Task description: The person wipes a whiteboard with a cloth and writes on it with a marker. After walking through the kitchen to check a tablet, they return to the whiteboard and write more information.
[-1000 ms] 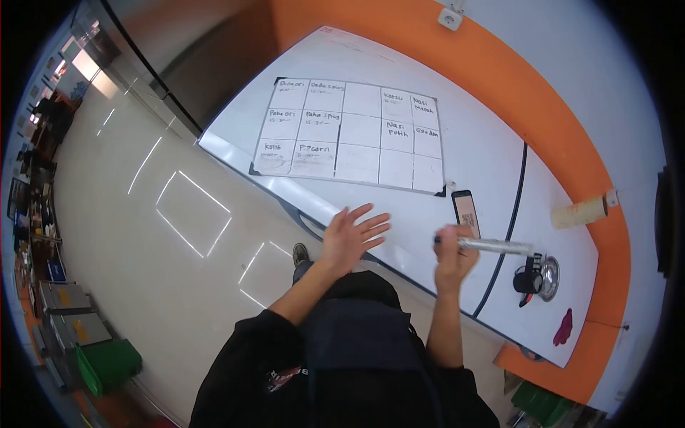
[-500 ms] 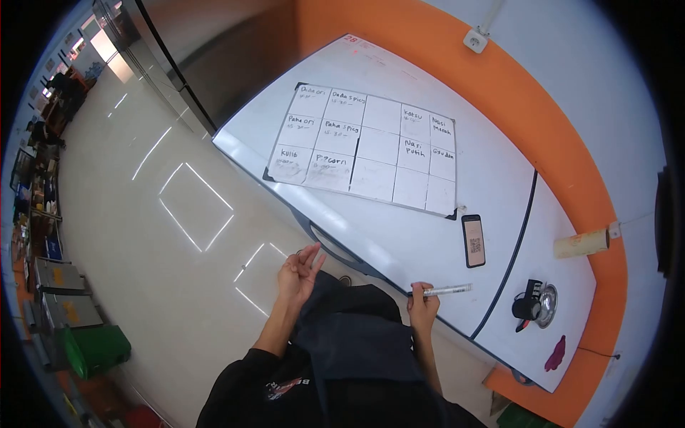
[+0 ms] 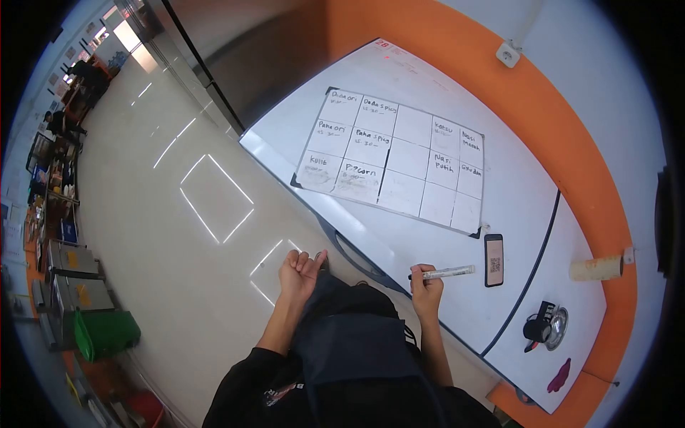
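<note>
My right hand (image 3: 427, 292) is closed around a whiteboard marker (image 3: 449, 272), whose white barrel points right over the table edge; its dark end sticks out on the left. My left hand (image 3: 300, 278) hangs over the floor, left of the table, fingers curled in loosely and nothing visible in them. On the white table lies a whiteboard (image 3: 403, 153) ruled into a grid, with handwritten food names and numbers in many cells. The lower-left cells carry grey smudges. A phone (image 3: 494, 261) showing a QR code rests near the whiteboard's lower right corner.
The white table (image 3: 457, 307) runs along an orange and white wall. At its right end are a black cup (image 3: 536, 328), a metal dish (image 3: 559, 328) and a maroon cloth (image 3: 560, 376). A green bin (image 3: 107, 334) stands at left. Distant people are at upper left.
The view has shifted, so table and whiteboard sit lower and further right. My left fingers have curled in more. The marker stays in my right hand, now raised slightly.
</note>
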A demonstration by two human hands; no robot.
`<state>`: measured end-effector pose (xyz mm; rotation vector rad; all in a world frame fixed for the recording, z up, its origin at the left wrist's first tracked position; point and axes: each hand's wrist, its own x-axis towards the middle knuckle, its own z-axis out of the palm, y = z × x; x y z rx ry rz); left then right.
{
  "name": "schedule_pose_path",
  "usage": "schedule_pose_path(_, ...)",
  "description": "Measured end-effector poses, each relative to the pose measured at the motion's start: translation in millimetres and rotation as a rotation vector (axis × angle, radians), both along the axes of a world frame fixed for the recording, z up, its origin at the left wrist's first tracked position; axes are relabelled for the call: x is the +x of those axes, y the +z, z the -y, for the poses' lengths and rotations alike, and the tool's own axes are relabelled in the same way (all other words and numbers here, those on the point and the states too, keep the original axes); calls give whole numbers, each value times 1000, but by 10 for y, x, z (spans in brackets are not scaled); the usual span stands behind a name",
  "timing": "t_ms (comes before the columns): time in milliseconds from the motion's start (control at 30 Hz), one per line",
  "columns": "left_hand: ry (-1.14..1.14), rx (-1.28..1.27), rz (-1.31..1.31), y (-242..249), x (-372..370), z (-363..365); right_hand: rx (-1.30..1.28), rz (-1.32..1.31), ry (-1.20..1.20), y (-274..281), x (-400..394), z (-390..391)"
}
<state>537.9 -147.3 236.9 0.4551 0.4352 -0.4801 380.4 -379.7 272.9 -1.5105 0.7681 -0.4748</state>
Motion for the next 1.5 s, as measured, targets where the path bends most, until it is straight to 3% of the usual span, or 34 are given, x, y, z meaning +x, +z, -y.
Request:
schedule_pose_path(67, -21, -129, 58, -13, -9, -75, -35, -28, 72, -89, 62, -27)
schedule_pose_path(133, -235, 129, 242, 86, 29, -62, -54, -49, 112, -142, 108, -42)
schedule_pose_path(167, -227, 129, 237, 285, 41, 21, -79, -72, 146, -148, 112, -40)
schedule_pose_path(233, -698, 754, 670, 823, 93, 313, -71, -83, 150, -54, 141, -40)
schedule_pose_path(300, -1062, 671, 1115, 1198, 194, 707, -53, -108, 201, -146, 138, -55)
schedule_pose_path(333, -1256, 822, 1640, 1577, 236, 1010, -87, -22, 158, -369, 97, 51)
schedule_pose_path(367, -1481, 856, 1970, 1901, 185, 1386, -109, 54, 123, -512, 28, 106)
schedule_pose_path(400, -1670, 781, 2190, 2255, 124, 1843, -111, -37, 157, -376, 12, 103)
schedule_pose_path(467, -1448, 786, 2561, 2771, -35, 2404, -83, -158, 238, -243, 153, -43)
schedule_pose_path(600, -1094, 886, 2704, 3098, -193, 2713, 53, -31, 278, -350, -24, -47)
schedule_pose_path(700, -1009, 836, 2818, 3206, -527, 2957, -105, -50, 79, -651, -156, 96)
schedule_pose_path(800, -947, 762, 2866, 3232, -901, 3175, 81, -29, -62, -387, -188, -72)
schedule_pose_path(900, -889, 701, 2919, 3262, -1258, 3258, 68, -174, -76, -397, -351, -54)
schedule_pose_path(1000, -840, 623, 2951, 3315, -1550, 3238, 24, -62, -135, -683, -454, -41)
schedule_pose_path(1033, -835, 595, 2948, 3303, -1611, 3214, 154, -87, -120, -436, -411, -62)
schedule_pose_path(1067, -831, 548, 2928, 3264, -1640, 3176, -1, -67, -108, -628, -457, -77)
schedule_pose_path(1133, -850, 424, 2833, 3042, -1597, 3109, 556, 136, -59, -876, -503, 45)
schedule_pose_path(1167, -877, 359, 2739, 2784, -1474, 3035, 406, 90, -20, -899, -508, 16)
schedule_pose_path(1233, -917, 164, 2383, 2011, -1103, 2904, 101, 5, 60, -900, -588, -15)
schedule_pose_path(1267, -651, 60, 2249, 1544, -790, 2661, -58, -35, 101, -877, -606, -12)
schedule_pose_path(1333, -1074, 203, 1768, 901, -180, 1982, 51, -25, 64, -721, -490, -52)
schedule_pose_path(1367, -1029, 404, 1431, 572, -24, 1467, 171, -21, -7, -662, -435, -70)
schedule_pose_path(1433, -893, 571, 945, -136, 178, 357, 190, -28, -41, -676, -425, -79)
schedule_pose_path(1500, -660, 760, 609, -123, 98, -609, 22, -125, 41, -692, -471, -60)
